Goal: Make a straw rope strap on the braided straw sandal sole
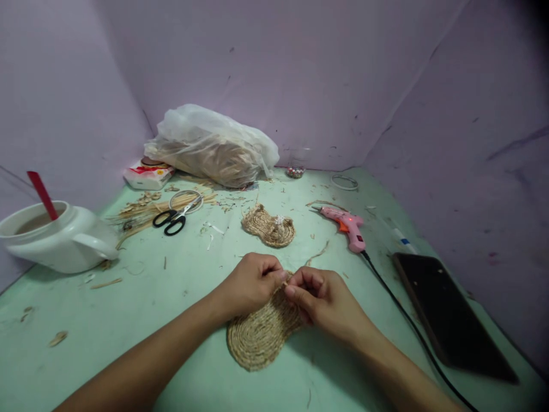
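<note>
A coiled, braided straw sole (257,337) lies on the green table in front of me, its rounded end toward me. My left hand (256,281) is closed in a pinch at the sole's far end, its thumb near the rim. Facing it, my right hand (319,294) pinches at the same edge, fingertips almost touching those of the left. Both hands cover much of the sole's far part. A thin strand (318,252) of straw sticks out beyond the right hand. Farther off sits a small straw slipper (268,226) with a pale beaded decoration.
A pink glue gun (347,226) with a lit red light lies right, its black cord (407,315) running toward me beside a dark phone or tablet (452,315). Scissors (178,217), straw strips (141,212), a white pot (64,246) and a plastic bag (214,146) stand left and back.
</note>
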`<action>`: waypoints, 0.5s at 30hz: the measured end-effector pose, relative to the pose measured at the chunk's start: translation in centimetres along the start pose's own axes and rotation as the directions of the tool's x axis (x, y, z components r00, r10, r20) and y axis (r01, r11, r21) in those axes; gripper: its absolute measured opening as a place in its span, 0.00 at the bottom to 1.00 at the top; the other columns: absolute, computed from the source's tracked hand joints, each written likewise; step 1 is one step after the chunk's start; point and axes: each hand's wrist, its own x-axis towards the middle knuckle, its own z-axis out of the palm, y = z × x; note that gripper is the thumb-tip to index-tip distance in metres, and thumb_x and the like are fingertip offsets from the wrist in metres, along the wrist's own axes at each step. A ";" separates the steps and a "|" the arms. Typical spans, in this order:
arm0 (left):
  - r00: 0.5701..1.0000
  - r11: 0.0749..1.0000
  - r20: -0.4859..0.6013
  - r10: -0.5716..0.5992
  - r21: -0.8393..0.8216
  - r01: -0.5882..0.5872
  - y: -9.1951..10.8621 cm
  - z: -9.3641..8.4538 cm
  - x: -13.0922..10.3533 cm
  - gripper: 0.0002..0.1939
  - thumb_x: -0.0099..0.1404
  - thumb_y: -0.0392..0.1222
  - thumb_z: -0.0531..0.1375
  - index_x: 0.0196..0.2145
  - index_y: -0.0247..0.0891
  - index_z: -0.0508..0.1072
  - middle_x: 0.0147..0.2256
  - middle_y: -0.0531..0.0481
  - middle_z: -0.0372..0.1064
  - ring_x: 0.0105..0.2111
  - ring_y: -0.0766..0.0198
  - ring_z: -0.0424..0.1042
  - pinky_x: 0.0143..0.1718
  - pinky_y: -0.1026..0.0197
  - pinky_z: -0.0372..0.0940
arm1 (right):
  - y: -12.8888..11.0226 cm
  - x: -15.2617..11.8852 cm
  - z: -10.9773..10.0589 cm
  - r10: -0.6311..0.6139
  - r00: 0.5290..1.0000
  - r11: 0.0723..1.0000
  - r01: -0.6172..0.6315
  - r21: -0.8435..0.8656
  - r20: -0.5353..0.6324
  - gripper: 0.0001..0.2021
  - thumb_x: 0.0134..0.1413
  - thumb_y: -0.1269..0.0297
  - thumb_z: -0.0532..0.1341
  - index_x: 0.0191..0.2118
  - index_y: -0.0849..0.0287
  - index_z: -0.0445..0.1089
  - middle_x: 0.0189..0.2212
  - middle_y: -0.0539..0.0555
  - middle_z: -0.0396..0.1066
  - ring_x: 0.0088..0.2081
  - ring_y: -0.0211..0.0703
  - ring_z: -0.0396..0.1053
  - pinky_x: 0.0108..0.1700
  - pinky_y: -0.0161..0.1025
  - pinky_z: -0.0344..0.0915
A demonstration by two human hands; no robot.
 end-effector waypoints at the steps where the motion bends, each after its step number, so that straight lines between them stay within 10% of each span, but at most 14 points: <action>1: 1.000 1.000 -0.010 0.005 -0.004 -0.005 0.0 0.1 0.0 0.12 0.56 0.42 0.54 0.19 0.34 0.63 0.17 0.57 0.53 0.20 0.71 0.51 0.22 0.66 0.48 | 0.0 0.0 -0.1 -0.005 1.000 1.000 0.005 -0.012 0.003 0.09 0.43 0.62 0.61 0.21 0.61 0.64 0.15 0.45 0.59 0.15 0.29 0.54 0.17 0.30 0.51; 9: 0.989 0.978 -0.142 -0.050 -0.208 0.020 0.0 -1.2 -0.4 0.13 0.59 0.49 0.53 0.32 0.35 0.67 0.16 0.60 0.53 0.15 0.73 0.49 0.18 0.68 0.46 | -1.5 -0.6 -2.9 -0.110 0.965 0.980 0.065 -0.187 -0.240 0.16 0.44 0.56 0.61 0.35 0.63 0.73 0.17 0.49 0.66 0.17 0.33 0.57 0.18 0.32 0.53; 15: 0.969 0.988 -0.217 -0.120 0.069 0.138 0.3 -2.2 -0.5 0.08 0.52 0.42 0.58 0.22 0.34 0.69 0.19 0.54 0.62 0.20 0.70 0.57 0.23 0.66 0.52 | -0.9 0.4 -5.9 -0.299 0.782 0.943 0.154 -0.295 -0.547 0.10 0.42 0.66 0.61 0.34 0.61 0.72 0.27 0.54 0.72 0.25 0.38 0.66 0.29 0.37 0.63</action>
